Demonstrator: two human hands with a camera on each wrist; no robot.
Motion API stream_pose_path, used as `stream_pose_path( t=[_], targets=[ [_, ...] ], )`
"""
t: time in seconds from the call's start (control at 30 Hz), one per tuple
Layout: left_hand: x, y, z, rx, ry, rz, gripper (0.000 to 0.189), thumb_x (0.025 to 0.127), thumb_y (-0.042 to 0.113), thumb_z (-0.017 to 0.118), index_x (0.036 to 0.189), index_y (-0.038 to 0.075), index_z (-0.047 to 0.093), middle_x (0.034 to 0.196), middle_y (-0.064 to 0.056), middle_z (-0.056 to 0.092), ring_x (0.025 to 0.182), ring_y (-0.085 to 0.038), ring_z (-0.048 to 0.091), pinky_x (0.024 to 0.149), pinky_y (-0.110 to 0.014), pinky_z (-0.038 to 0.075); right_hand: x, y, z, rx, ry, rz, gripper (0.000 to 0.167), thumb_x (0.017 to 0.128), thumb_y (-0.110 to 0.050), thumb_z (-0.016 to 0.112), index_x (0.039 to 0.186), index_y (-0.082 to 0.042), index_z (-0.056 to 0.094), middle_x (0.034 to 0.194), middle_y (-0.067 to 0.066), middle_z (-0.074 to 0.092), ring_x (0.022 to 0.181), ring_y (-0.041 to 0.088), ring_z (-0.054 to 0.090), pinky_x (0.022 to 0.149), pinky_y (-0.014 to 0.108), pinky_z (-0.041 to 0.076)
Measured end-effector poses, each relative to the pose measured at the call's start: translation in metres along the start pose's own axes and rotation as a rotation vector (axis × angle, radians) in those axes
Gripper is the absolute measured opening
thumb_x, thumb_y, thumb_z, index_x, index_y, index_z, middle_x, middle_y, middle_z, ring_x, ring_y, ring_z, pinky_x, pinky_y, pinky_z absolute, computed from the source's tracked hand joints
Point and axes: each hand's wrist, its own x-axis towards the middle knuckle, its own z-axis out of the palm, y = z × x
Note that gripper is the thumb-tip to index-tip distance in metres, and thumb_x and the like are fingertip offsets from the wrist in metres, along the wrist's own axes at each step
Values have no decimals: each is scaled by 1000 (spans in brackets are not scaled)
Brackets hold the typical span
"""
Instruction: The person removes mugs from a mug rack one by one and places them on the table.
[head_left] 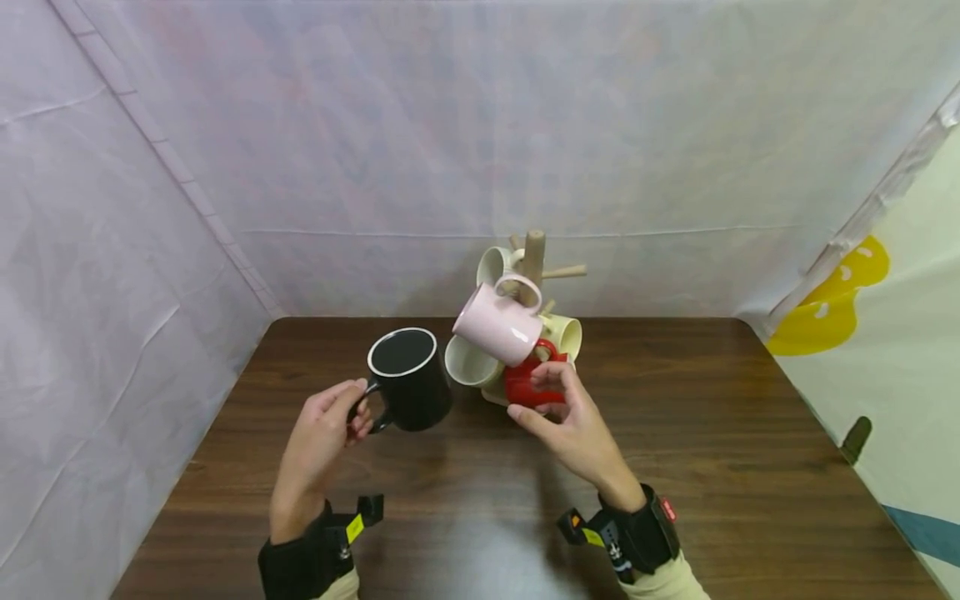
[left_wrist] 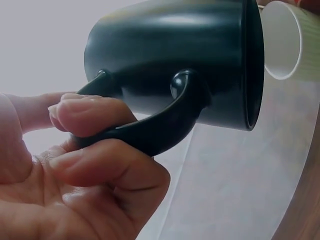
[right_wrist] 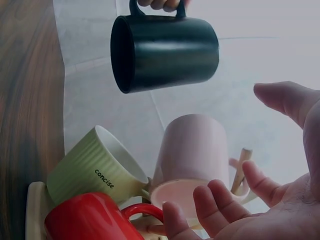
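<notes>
My left hand [head_left: 322, 429] pinches the handle of a black mug [head_left: 414, 392], its white rim facing up, left of a wooden mug tree [head_left: 534, 254]. In the left wrist view, thumb and fingers curl round that handle [left_wrist: 155, 132]. The right hand [head_left: 573, 425] has its fingers loosely bent and apart, overlapping a red mug [head_left: 521, 383] low on the tree in the head view. Just above the red one hangs a pink mug [head_left: 498, 325], tilted. From the right wrist view, a pale green ribbed mug [right_wrist: 95, 165] printed "concise" shows beside the red mug.
A cream mug [head_left: 491, 265] hangs high on the tree's left, and a yellow mug [head_left: 570, 335] low on its right. One bare peg [head_left: 566, 272] points right. The tree stands near the back edge of a brown wooden table [head_left: 675, 433], before a white sheet [head_left: 375, 125].
</notes>
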Motion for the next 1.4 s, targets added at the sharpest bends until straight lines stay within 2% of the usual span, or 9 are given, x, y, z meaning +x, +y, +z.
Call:
stream_pose_path(
  t=[0.2, 0.43, 0.8, 1.17, 1.4],
  targets=[
    [2, -3, -8, -23, 36, -32, 37, 107, 21, 42, 75, 3, 46, 64, 1, 41, 57, -12, 43, 53, -22, 33, 0, 1, 0, -25, 5, 8, 44, 86, -17, 78, 120, -8, 51, 120, 22, 54, 113, 34, 54, 84, 28, 52],
    [5, -10, -18, -74, 110, -61, 38, 106, 19, 43, 71, 5, 46, 64, 1, 41, 56, -11, 43, 51, -20, 33, 2, 1, -1, -65, 2, 10, 45, 87, -20, 77, 120, -5, 51, 119, 16, 57, 111, 27, 56, 86, 34, 52],
    [10, -19, -33, -109, 165, -105, 39, 106, 20, 42, 70, 6, 48, 62, 2, 42, 54, -10, 44, 49, -19, 33, 3, 3, -2, -78, 4, 17, 42, 88, -20, 76, 119, -7, 52, 119, 13, 56, 112, 25, 55, 88, 41, 51],
    [12, -30, -49, -211, 193, -122, 39, 107, 19, 38, 71, 9, 49, 66, 4, 42, 57, -9, 44, 51, -19, 31, 6, 4, -4, -78, 13, 18, 44, 88, -18, 76, 120, -2, 51, 121, 18, 54, 114, 34, 54, 89, 47, 50],
    [11, -37, -58, -195, 225, -129, 38, 107, 22, 40, 74, 8, 52, 67, 3, 44, 59, -9, 45, 53, -20, 32, 6, 5, -4, -81, 16, 11, 43, 88, -16, 75, 120, 0, 51, 121, 20, 54, 113, 35, 54, 89, 46, 50]
  ],
)
